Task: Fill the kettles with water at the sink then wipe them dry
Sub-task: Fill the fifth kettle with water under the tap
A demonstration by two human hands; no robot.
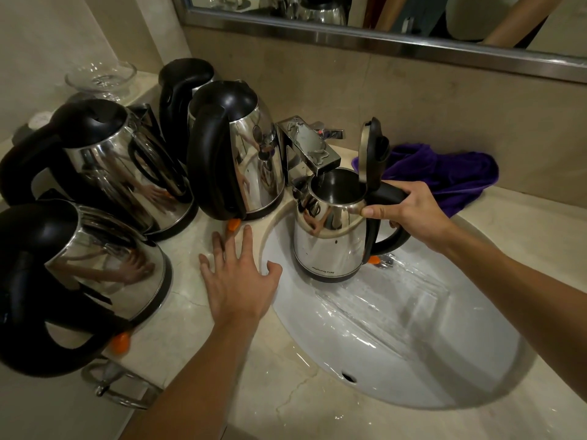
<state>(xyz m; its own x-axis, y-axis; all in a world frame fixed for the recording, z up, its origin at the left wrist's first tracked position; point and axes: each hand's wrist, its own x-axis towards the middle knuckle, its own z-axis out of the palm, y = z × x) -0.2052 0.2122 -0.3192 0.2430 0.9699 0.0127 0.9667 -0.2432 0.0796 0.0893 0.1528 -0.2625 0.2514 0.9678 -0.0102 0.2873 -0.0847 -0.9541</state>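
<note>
Marble-look surface [305, 417] is carrying a white oval sink [413, 350], set into it at the right; a framed mirror [381, 39] is running along the wall above. Four closed steel kettles with black handles are standing on the surface left of the basin: near-left kettle [104, 281], middle-left kettle [127, 166], kettle beside the faucet [244, 160], and a back kettle [184, 90] mostly hidden behind it. A fifth, open kettle [330, 239] is being held upright over the sink, its lid standing vertical and its mouth sitting just under the chrome faucet [311, 147] spout. Right hand [413, 214] is providing the grip: fingers are curling round the black handle, thumb lying along its top. Left hand [238, 281] is lying flat on the surface at the sink rim, fingers spread and straight, holding nothing. A purple cloth [451, 176] is lying crumpled behind the sink. A glass dish [101, 77] is sitting far left.
</note>
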